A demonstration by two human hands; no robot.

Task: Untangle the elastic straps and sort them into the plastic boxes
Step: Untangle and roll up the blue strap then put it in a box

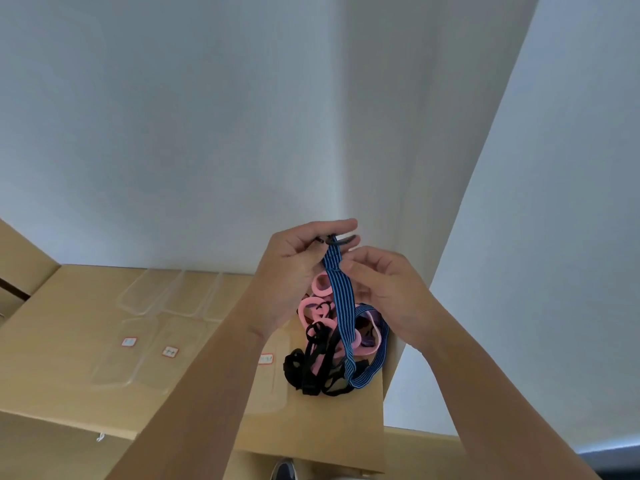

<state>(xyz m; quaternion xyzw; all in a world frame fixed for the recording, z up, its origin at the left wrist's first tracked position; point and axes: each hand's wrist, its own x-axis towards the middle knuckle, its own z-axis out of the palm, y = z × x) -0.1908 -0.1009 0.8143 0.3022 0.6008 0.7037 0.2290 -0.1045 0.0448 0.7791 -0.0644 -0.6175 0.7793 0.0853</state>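
A tangled bunch of elastic straps hangs in front of me: a blue striped strap (343, 299), pink straps (317, 306) and black straps (313, 368). My left hand (294, 271) is raised and pinches the black hook end at the top of the blue strap. My right hand (384, 292) pinches the blue strap just below that end. The lower part of the bunch rests on the cardboard box (69, 341). Clear plastic boxes (149, 355) with small red-edged labels lie on the cardboard to the left, with clear lids (166, 292) behind them.
A white wall and a white hanging curtain (519, 202) fill the background. More cardboard (20, 258) stands at the far left. A dark shoe tip (284, 471) shows at the bottom edge below the box.
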